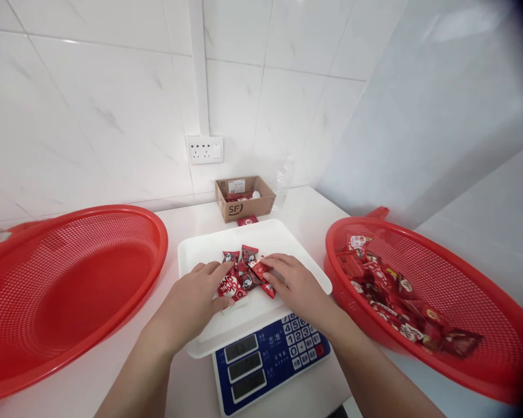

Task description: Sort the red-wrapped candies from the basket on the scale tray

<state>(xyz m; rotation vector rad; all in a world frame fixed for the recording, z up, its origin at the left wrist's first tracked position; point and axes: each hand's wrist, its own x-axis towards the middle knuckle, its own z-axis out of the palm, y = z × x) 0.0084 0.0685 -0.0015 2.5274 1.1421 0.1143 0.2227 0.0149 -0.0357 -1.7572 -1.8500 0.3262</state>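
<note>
Several small red wrapped candies (247,281) lie in a loose pile on the white tray (283,241) of a digital scale (274,360). My left hand (196,299) is closed at the pile's left side, thumb and fingers round a red packet with white lettering (229,285). From the right, my right hand (290,281) pinches a red-and-white wrapped candy (258,267) at the pile's edge. The fingertips of both hands partly cover the wrappers.
A red plastic basket (157,232) stands on the left. Another red basket (418,238) on the right holds many wrapped candies (387,290). Behind the scale are a cardboard box (248,210), a red packet (247,221) and a clear bottle (283,180), near the tiled wall.
</note>
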